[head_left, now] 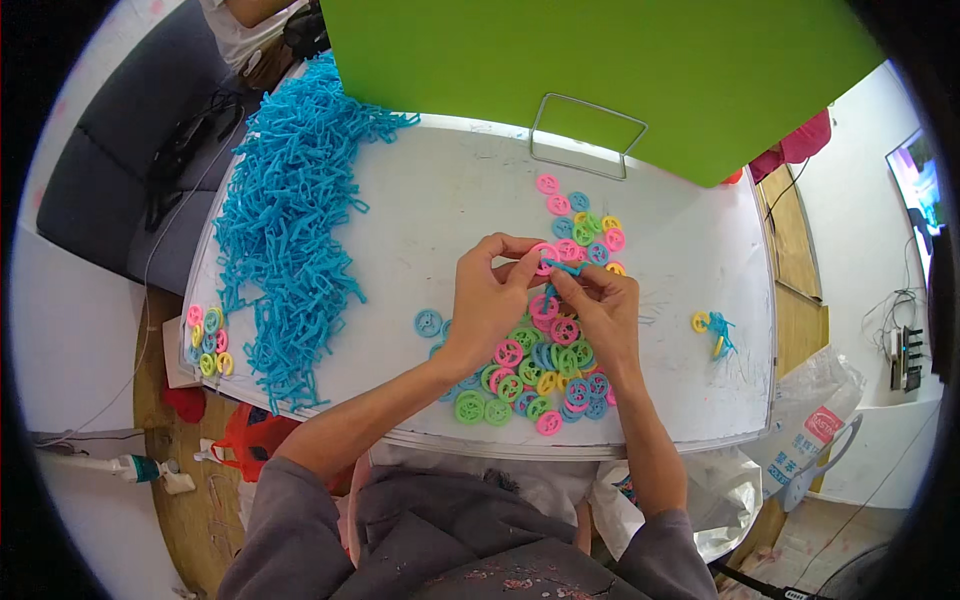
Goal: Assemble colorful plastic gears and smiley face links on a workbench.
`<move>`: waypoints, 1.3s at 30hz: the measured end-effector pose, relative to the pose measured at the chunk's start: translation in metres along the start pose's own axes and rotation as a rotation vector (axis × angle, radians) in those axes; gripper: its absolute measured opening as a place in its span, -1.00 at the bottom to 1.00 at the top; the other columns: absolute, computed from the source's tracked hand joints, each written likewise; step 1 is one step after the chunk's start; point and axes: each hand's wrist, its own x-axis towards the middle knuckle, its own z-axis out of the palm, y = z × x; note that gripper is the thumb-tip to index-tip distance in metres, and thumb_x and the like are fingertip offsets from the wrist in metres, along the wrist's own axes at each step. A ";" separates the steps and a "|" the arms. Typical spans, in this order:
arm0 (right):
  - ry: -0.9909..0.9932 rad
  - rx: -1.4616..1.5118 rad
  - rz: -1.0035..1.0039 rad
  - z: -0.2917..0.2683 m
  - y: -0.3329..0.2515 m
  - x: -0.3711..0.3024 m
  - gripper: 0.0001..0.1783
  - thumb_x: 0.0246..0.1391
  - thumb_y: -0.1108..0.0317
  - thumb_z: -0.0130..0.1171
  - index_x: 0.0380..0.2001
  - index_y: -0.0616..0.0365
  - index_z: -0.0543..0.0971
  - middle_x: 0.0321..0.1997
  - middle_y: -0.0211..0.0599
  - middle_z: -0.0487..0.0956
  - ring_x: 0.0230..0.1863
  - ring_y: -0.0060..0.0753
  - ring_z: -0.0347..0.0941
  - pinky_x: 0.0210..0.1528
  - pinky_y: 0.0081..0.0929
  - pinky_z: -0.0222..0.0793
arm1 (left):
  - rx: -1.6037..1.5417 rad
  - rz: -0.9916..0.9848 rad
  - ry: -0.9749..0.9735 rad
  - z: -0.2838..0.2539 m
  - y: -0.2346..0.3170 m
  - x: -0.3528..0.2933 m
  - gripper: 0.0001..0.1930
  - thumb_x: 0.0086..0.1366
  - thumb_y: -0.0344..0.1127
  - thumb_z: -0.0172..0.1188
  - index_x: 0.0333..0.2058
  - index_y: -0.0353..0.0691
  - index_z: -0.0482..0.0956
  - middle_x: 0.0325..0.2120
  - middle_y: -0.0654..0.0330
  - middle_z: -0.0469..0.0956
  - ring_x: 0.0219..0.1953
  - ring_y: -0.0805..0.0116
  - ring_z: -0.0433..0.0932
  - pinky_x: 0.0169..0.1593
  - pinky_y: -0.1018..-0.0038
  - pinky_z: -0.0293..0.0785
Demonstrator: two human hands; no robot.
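Pinching a pink plastic wheel [542,246], the left hand [487,305] could fumble it if the right hand [608,312], fingertips closed on a thin blue plastic strip [566,268], pushes askew.

In the centre, the right hand [608,312] hides part of a blue clip [565,268]. At upper centre, the top edge cuts off the green board [600,60].
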 end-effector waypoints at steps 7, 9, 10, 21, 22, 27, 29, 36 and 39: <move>0.056 -0.123 -0.060 -0.003 -0.002 -0.001 -0.73 -0.01 0.37 0.30 -0.66 0.26 0.50 -0.70 -0.55 0.41 -0.63 -0.80 0.23 -0.63 -0.71 0.09 | 0.013 0.050 -0.020 -0.003 0.000 0.003 -0.79 0.30 -0.41 0.07 -0.20 -0.47 0.48 -0.27 0.12 0.53 -0.25 0.40 0.58 -0.10 0.50 0.56; 0.056 -0.147 -0.084 -0.003 0.002 0.000 -0.69 -0.01 0.38 0.31 -0.70 0.25 0.46 -0.73 -0.58 0.36 -0.65 -0.81 0.18 -0.65 -0.70 0.01 | 0.005 -0.113 -0.050 -0.006 0.007 0.007 -0.79 0.30 -0.39 0.08 -0.19 -0.44 0.49 -0.28 0.14 0.52 -0.23 0.41 0.56 -0.08 0.51 0.54; 0.063 -0.161 -0.101 -0.003 0.004 0.001 -0.67 -0.01 0.38 0.30 -0.72 0.24 0.43 -0.75 -0.61 0.32 -0.66 -0.82 0.13 -0.66 -0.68 -0.04 | 0.007 -0.114 -0.053 -0.008 0.008 0.009 -0.79 0.30 -0.39 0.08 -0.19 -0.44 0.49 -0.28 0.14 0.52 -0.23 0.41 0.56 -0.08 0.51 0.54; 0.030 -0.156 -0.071 0.003 0.012 0.001 -0.67 0.02 0.40 0.28 -0.70 0.24 0.40 -0.71 -0.57 0.38 -0.63 -0.81 0.25 -0.60 -0.72 0.20 | -0.297 -0.407 -0.095 -0.019 0.005 0.015 -0.75 0.31 -0.36 0.06 -0.16 -0.45 0.49 -0.29 0.13 0.52 -0.23 0.39 0.55 -0.06 0.56 0.50; 0.066 -0.183 -0.136 0.006 0.011 0.000 -0.67 0.02 0.41 0.28 -0.70 0.25 0.40 -0.71 -0.57 0.37 -0.63 -0.81 0.23 -0.61 -0.71 0.16 | -0.298 -0.406 -0.094 -0.019 0.008 0.015 -0.75 0.31 -0.36 0.06 -0.16 -0.45 0.49 -0.29 0.13 0.52 -0.23 0.39 0.55 -0.06 0.56 0.50; 0.163 -0.298 -0.287 0.011 0.013 -0.003 -0.69 0.00 0.44 0.29 -0.69 0.27 0.40 -0.72 -0.58 0.35 -0.63 -0.80 0.18 -0.62 -0.67 0.05 | 0.068 -0.218 -0.102 -0.017 0.012 0.015 -0.79 0.32 -0.36 0.05 -0.23 -0.43 0.49 -0.31 0.14 0.51 -0.26 0.38 0.57 -0.08 0.47 0.56; 0.142 -0.279 -0.249 0.012 0.013 -0.004 -0.66 0.01 0.44 0.27 -0.71 0.24 0.37 -0.73 -0.59 0.32 -0.64 -0.82 0.14 -0.63 -0.69 0.02 | 0.127 -0.166 -0.113 -0.019 0.009 0.016 -0.80 0.32 -0.36 0.05 -0.24 -0.43 0.49 -0.33 0.14 0.51 -0.27 0.38 0.57 -0.09 0.46 0.57; -0.017 -0.112 -0.009 0.002 0.007 0.000 -0.59 0.07 0.34 0.25 -0.76 0.11 0.33 -0.73 -0.64 0.28 -0.66 -0.85 0.10 -0.64 -0.73 -0.01 | -0.030 -0.161 -0.086 -0.017 0.012 0.013 -0.82 0.27 -0.44 0.08 -0.27 -0.49 0.51 -0.38 0.10 0.52 -0.32 0.34 0.59 -0.20 0.51 0.59; -0.040 0.072 0.095 0.003 0.000 0.000 -0.58 0.08 0.31 0.24 -0.77 0.09 0.33 -0.73 -0.66 0.27 -0.65 -0.85 0.11 -0.65 -0.73 0.01 | -0.118 -0.184 -0.036 -0.013 0.011 0.011 -0.82 0.25 -0.45 0.10 -0.25 -0.49 0.52 -0.37 0.11 0.53 -0.32 0.33 0.60 -0.19 0.51 0.60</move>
